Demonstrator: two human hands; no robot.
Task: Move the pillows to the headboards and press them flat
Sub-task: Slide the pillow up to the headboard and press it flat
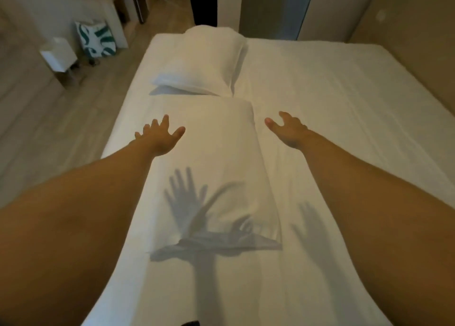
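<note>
Two white pillows lie end to end along the left side of a white bed [332,109]. The near pillow [216,168] runs lengthwise below my arms. The far pillow [204,64] lies beyond it, near the bed's far end. My left hand [160,136] hovers with fingers spread over the near pillow's left edge. My right hand [286,128] is spread open just off that pillow's right edge, above the sheet. Neither hand holds anything. Shadows of the hands fall on the near pillow's lower part.
A wooden floor runs along the bed's left side, with a white lamp [59,54] and a green-and-white bag [97,38] standing there. A beige wall [406,30] borders the bed on the right. A dark doorway [205,3] lies beyond the far end.
</note>
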